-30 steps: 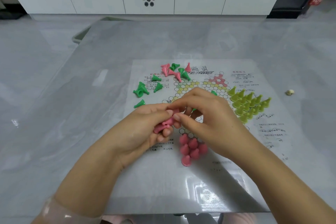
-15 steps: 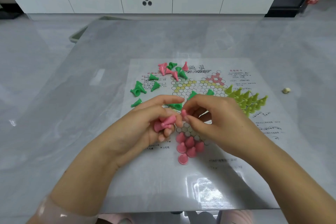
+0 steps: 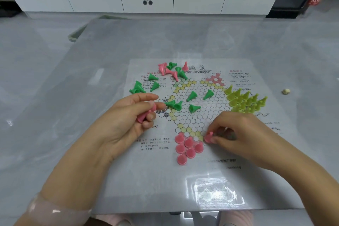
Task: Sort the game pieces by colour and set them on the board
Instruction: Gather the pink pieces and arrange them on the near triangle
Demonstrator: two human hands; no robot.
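Glossy table [image 3: 73,115], paper board [image 3: 201,180] (hexagon-printed), pink cones [image 3: 187,147]

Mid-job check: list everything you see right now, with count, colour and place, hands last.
Paper game board: one, white with printed hexagon grid, flat on the grey table.
Standing pink cone pieces: about six, clustered at the board's near point.
Yellow-green cone pieces: about a dozen or more, standing in a cluster at the right point.
Green cone pieces: about a dozen, tipped over, scattered mid-board and far left.
Loose pink cone pieces: about five, mixed with green at the far edge.
Small beige bead: one, on the table right of the board.
Left hand: holds pink pieces.
Right hand: sets a pink piece beside the cluster.
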